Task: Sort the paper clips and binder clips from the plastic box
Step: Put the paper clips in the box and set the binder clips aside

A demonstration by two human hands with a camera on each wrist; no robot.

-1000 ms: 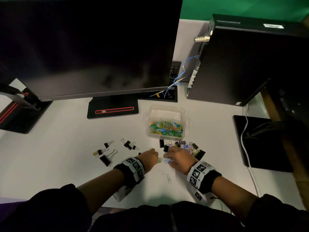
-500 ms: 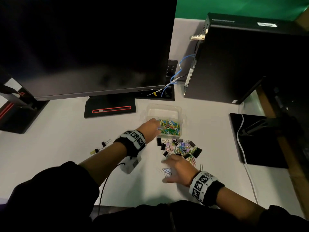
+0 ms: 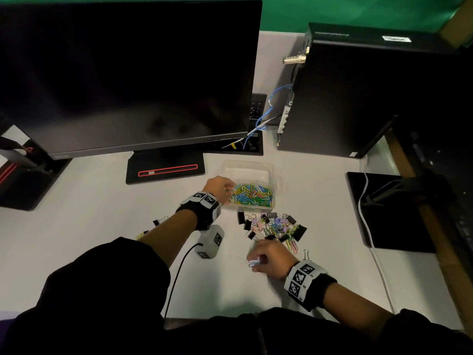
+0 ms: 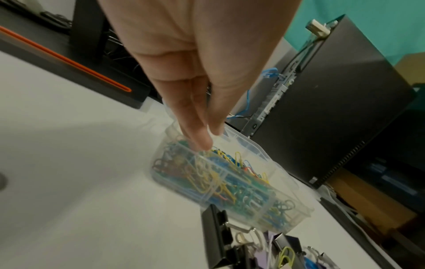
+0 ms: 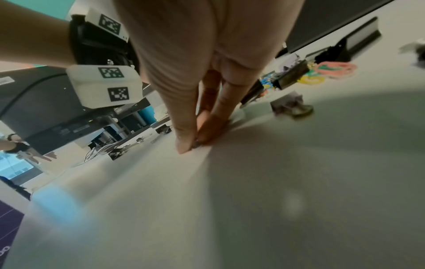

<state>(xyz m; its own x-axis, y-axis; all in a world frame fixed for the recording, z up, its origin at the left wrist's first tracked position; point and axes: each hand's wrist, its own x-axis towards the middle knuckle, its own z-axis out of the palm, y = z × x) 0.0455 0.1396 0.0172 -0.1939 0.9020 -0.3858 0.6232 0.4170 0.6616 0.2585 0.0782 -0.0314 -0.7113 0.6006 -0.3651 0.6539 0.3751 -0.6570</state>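
Observation:
A clear plastic box (image 3: 277, 181) holds several coloured paper clips (image 3: 252, 194). My left hand (image 3: 227, 189) reaches over the box's left edge, its fingers (image 4: 200, 138) straight and pointing down into the clips (image 4: 230, 174); I cannot see anything between them. In front of the box lies a mixed pile of black binder clips and pastel paper clips (image 3: 273, 226). My right hand (image 3: 253, 261) is nearer me, pinching blue paper clips (image 3: 252, 263) against the table, thumb and fingertips (image 5: 184, 145) pressed together. A few sorted binder clips (image 3: 157, 222) peek out behind my left forearm.
A big dark monitor (image 3: 128, 73) with a red-lined base (image 3: 166, 170) stands behind the box. A black computer tower (image 3: 358, 98) is at the back right and a black pad (image 3: 384, 213) with a white cable (image 3: 363, 213) at the right. One binder clip (image 3: 305, 254) lies by my right wrist.
My left hand has left the pile and gone forward to the box, where it stays. My right hand has drawn back toward me, dragging blue paper clips along the table.

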